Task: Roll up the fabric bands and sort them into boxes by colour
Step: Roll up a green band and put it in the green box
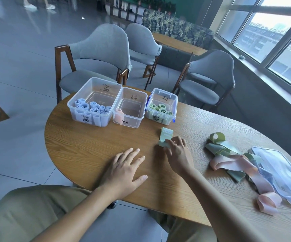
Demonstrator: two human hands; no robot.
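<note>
**Reader:** Wood-grain table first, please. What is nearest the person?

**Describer:** Wooden table [81, 154], rounded at its near edge. The left hand [123, 169] lies flat on it, fingers spread and straight, holding nothing. Just to its right, the right hand [178, 152] has fingers curled over a pale green band [165, 137], partly rolled, with its loose tail lying flat toward the boxes.

**Reader:** What might go wrong?

**Describer:** As a judgement: only one hand is on the roll, so the coil could spring loose or wind crooked if the fingers slip on the stretchy fabric. A slack roll could also uncurl once it is dropped in its box.

**Reader:** Anything else close by?

**Describer:** To the right, a tangled heap of unrolled bands [228, 154], green and pink, lies partly under a clear plastic lid [284, 173]. The colours overlap there, so pulling one out could drag another along.

**Reader:** And the boxes?

**Describer:** Farther back stand three clear boxes in a row, each with handwritten labels. The left box [81, 95] holds several blue rolls. The middle box [132, 119] holds one pink roll, standing against its near left wall. The right box [173, 100], with blue clips, holds several green rolls; the band in hand would belong there. Beyond the table stand grey chairs [106, 48].
</note>
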